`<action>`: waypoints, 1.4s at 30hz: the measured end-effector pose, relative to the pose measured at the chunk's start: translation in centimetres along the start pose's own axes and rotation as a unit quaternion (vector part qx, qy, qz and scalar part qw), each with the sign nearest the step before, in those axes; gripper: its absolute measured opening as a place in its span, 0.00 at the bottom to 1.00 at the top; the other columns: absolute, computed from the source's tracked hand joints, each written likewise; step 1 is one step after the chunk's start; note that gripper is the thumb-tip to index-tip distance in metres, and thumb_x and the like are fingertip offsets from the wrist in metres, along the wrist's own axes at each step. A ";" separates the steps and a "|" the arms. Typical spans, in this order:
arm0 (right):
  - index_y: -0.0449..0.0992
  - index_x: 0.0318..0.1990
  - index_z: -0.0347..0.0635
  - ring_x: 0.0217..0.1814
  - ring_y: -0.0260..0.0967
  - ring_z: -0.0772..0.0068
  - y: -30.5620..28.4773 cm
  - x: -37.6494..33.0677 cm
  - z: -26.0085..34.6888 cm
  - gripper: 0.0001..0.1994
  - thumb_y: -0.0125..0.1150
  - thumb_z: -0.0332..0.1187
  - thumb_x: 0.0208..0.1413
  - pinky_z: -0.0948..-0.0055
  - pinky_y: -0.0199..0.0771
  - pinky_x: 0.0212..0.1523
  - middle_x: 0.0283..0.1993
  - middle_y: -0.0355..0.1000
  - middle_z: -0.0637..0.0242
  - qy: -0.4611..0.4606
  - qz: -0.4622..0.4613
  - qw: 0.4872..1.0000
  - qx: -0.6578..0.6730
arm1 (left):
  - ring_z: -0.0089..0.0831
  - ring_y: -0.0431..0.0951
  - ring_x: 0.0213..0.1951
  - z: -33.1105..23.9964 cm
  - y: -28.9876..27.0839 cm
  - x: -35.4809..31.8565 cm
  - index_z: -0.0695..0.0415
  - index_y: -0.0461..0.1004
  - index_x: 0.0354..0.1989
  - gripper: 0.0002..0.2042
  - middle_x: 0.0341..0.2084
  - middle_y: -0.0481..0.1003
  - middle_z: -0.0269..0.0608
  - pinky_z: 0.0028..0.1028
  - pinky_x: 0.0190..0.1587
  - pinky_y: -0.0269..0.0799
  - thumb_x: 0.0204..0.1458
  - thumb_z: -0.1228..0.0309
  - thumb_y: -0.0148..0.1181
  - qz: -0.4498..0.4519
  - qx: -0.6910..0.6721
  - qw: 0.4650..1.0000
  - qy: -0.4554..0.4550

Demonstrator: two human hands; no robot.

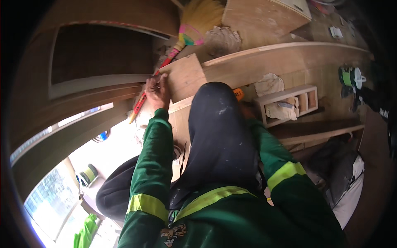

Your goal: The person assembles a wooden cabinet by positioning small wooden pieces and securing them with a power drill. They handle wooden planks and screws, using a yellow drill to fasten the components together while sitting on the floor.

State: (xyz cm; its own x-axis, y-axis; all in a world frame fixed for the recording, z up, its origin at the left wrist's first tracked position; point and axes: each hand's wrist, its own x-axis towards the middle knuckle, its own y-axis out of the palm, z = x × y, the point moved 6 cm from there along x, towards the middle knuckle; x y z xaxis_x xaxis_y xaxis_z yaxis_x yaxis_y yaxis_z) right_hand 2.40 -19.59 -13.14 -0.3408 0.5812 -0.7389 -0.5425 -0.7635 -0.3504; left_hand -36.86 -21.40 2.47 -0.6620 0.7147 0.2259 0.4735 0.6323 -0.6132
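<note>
The left hand presses a red ruler against the plywood panel, fingers curled; the right hand (behind the raised knee) is hidden.

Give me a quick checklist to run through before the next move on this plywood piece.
1. Left hand pressing on the plywood piece: ok.
2. Red ruler lying under the left hand along the piece's left edge: ok.
3. Right hand in sight: not ok, hidden behind the raised knee.
4. Anything held in the right hand: cannot tell.
5. Piece resting flat on the long board: cannot tell.
</note>
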 end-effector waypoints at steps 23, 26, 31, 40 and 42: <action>0.76 0.42 0.36 0.28 0.72 0.77 -13.2 -15.0 36.2 0.09 0.62 0.31 0.58 0.74 0.72 0.32 0.27 0.74 0.67 -0.232 -0.056 0.967 0.088 | 0.40 0.74 0.36 -0.3 0.2 -0.8 0.51 0.77 0.25 0.16 0.29 0.74 0.34 0.40 0.38 0.70 0.49 0.50 0.66 -0.093 0.072 0.993 0.000; 0.76 0.41 0.35 0.24 0.70 0.77 -10.2 -12.0 39.0 0.10 0.64 0.32 0.56 0.75 0.71 0.28 0.28 0.74 0.67 -0.224 0.034 0.974 -0.030 | 0.39 0.74 0.35 -0.8 -0.4 -0.5 0.51 0.78 0.26 0.15 0.28 0.74 0.34 0.40 0.37 0.71 0.49 0.51 0.67 -0.108 0.059 0.992 0.008; 0.76 0.42 0.36 0.24 0.70 0.78 -6.1 -10.7 41.7 0.11 0.64 0.33 0.54 0.75 0.70 0.27 0.26 0.72 0.69 -0.240 0.083 0.959 -0.124 | 0.40 0.73 0.35 -0.1 -0.3 -0.8 0.51 0.78 0.28 0.14 0.28 0.74 0.36 0.41 0.38 0.67 0.50 0.54 0.67 -0.096 0.029 0.995 0.006; 0.75 0.42 0.37 0.21 0.70 0.78 -5.0 -9.0 42.2 0.12 0.64 0.33 0.53 0.74 0.70 0.23 0.25 0.71 0.69 -0.211 0.095 0.960 -0.155 | 0.40 0.73 0.33 -0.5 -0.4 -1.2 0.51 0.77 0.26 0.15 0.27 0.73 0.35 0.40 0.36 0.68 0.50 0.53 0.67 -0.127 0.024 0.991 0.020; 0.75 0.42 0.37 0.21 0.69 0.78 -5.1 -8.8 42.6 0.12 0.63 0.33 0.52 0.74 0.70 0.23 0.25 0.71 0.69 -0.218 0.093 0.958 -0.160 | 0.39 0.74 0.34 -0.5 -0.5 -1.1 0.52 0.78 0.26 0.14 0.28 0.74 0.35 0.39 0.36 0.70 0.50 0.54 0.67 -0.117 0.048 0.992 0.016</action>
State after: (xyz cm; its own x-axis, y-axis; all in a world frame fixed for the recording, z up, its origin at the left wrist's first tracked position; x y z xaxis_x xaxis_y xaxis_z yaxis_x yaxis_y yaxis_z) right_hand -24.56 -8.78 19.67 -0.7349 0.4349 -0.5204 -0.2007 -0.8724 -0.4456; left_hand -36.08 -22.32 2.88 -0.7270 0.5625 0.3939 0.2510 0.7516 -0.6100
